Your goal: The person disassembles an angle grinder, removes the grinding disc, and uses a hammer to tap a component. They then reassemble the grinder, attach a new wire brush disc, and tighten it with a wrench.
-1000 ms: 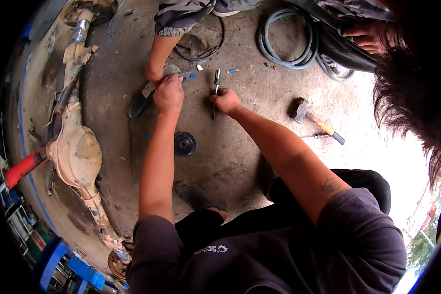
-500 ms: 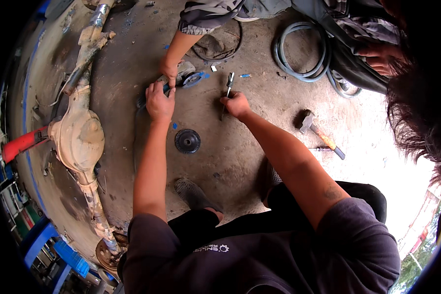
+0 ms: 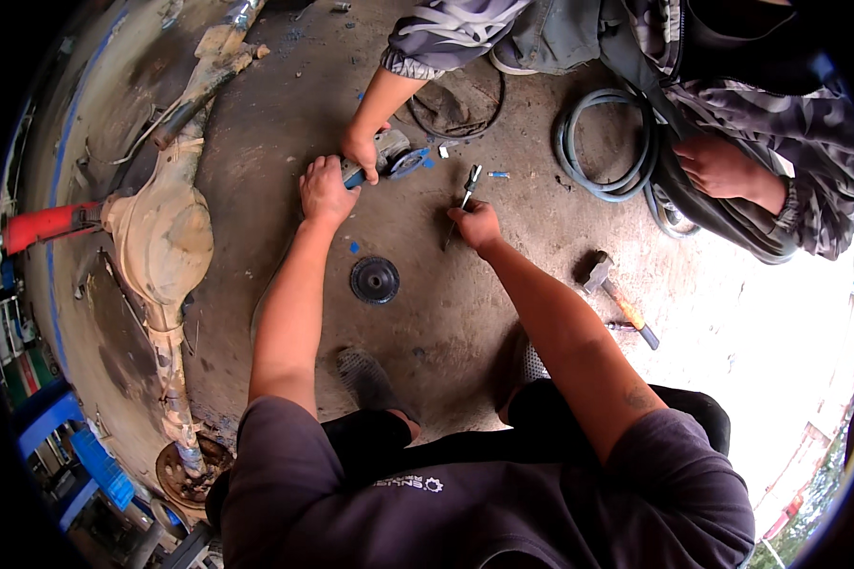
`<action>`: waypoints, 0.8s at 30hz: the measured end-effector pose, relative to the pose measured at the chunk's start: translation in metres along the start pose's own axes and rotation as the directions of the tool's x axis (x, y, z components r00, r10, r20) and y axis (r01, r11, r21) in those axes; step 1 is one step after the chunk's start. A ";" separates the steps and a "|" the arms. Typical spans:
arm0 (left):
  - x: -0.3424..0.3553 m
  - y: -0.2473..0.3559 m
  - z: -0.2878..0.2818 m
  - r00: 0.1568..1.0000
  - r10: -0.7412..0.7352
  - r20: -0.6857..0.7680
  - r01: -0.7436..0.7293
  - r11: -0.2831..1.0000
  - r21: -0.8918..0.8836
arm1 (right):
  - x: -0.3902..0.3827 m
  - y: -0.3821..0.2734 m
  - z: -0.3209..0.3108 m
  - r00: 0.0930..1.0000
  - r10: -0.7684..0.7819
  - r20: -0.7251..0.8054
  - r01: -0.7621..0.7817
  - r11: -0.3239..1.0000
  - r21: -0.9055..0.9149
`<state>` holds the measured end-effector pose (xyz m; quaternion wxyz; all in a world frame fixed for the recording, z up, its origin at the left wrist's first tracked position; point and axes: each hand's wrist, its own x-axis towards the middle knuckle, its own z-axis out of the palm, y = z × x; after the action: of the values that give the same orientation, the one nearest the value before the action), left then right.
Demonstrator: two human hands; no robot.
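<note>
My left hand is closed on the rear body of an angle grinder lying on the floor, most of its grip hidden by hands. A blue-rimmed disc sits at the grinder's head. Another person's hand also holds the grinder, just beyond mine. In my right hand is a slim screwdriver-like tool, its silver and dark end pointing away from me and its thin lower part toward the floor. Between my forearms lies a round black disc with a central hole.
A hammer lies to the right, near a coiled grey hose. Along the left stretches a large dirty axle housing, beside a red tool or handle. The other person crouches opposite, a second hand resting by dark trousers.
My view has shifted, so the floor things sit lower and mostly farther right. More of the other person's second arm shows. Both my hands keep their holds.
</note>
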<state>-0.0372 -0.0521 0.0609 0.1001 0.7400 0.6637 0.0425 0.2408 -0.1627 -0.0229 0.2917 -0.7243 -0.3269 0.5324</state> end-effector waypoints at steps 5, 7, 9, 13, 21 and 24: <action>-0.029 0.013 0.007 0.993 -0.024 -0.112 0.022 1.000 -0.022 | 0.003 0.004 -0.002 1.000 -0.003 -0.012 0.003 1.000 0.002; -0.038 0.020 0.007 0.982 0.031 -0.188 -0.040 0.998 -0.046 | 0.003 0.003 -0.003 1.000 0.016 0.003 -0.016 1.000 0.017; -0.046 0.025 0.008 0.975 0.056 -0.214 -0.064 0.998 -0.028 | -0.002 -0.005 -0.002 1.000 0.022 0.017 -0.023 0.999 0.034; -0.048 0.028 0.013 0.962 0.062 -0.267 -0.068 0.998 -0.014 | -0.013 -0.023 -0.004 0.998 0.051 0.040 -0.052 0.998 0.047; -0.045 0.022 0.013 0.953 0.076 -0.293 -0.099 0.993 -0.064 | -0.018 -0.032 -0.005 0.997 0.066 0.048 -0.070 0.995 0.074; -0.048 0.028 0.013 0.935 0.127 -0.331 -0.163 0.983 -0.083 | -0.013 -0.019 -0.002 0.996 0.049 0.074 -0.060 0.986 0.153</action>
<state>-0.0132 -0.1036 0.0573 0.0264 0.7634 0.6112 0.2072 0.2372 -0.1608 0.0000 0.3209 -0.6890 -0.2747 0.5889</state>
